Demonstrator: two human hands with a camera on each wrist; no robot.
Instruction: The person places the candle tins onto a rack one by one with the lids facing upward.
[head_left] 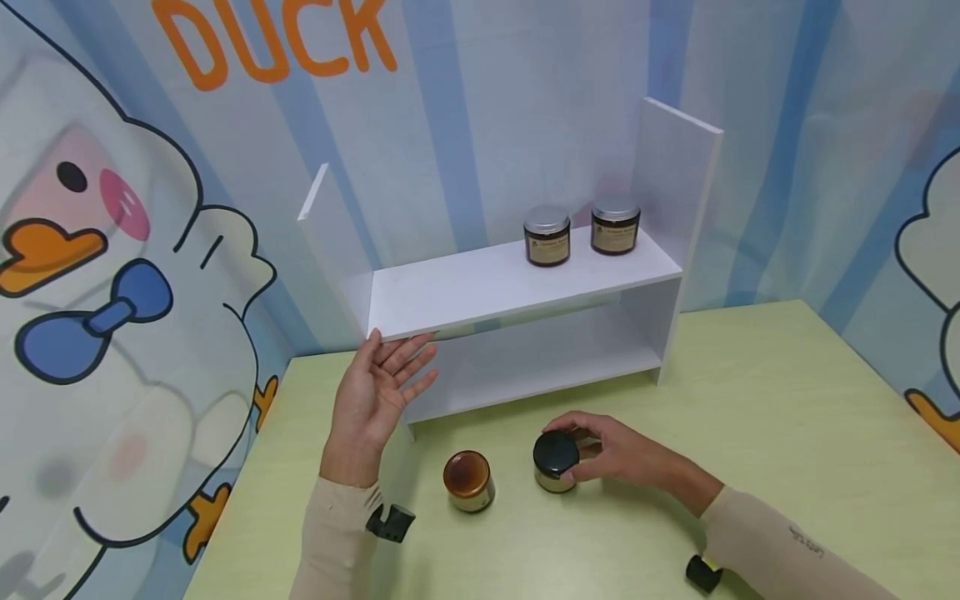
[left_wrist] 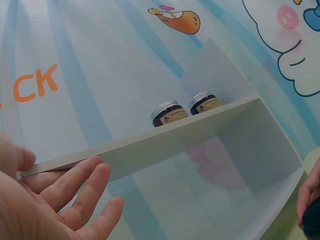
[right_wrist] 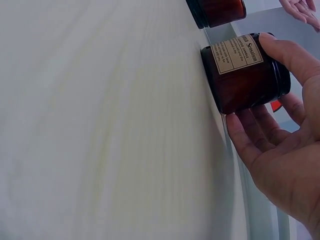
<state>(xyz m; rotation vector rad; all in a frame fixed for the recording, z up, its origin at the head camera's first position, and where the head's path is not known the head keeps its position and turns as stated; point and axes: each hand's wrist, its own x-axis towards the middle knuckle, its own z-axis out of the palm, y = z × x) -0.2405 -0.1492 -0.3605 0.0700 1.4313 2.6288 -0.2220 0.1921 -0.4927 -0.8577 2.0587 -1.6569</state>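
Observation:
A white two-tier shelf (head_left: 465, 296) stands on the table. My left hand (head_left: 378, 379) is at the left front corner of its upper board, palm turned up. In the left wrist view the thumb lies over the board's edge and the fingers (left_wrist: 82, 192) reach beneath it. My right hand (head_left: 611, 450) grips an amber scented candle jar (right_wrist: 240, 75) around its side, thumb near the black lid (head_left: 557, 452). That jar stands on the table. To its left is another amber jar (head_left: 468, 482) with a brown-looking top, untouched.
Two silver-lidded candle jars (head_left: 547, 237) (head_left: 615, 225) sit toward the right end of the upper board. Upright side panels (head_left: 678, 179) rise at both ends. A striped cartoon duck backdrop (head_left: 480, 125) hangs behind the pale green table (head_left: 787, 400).

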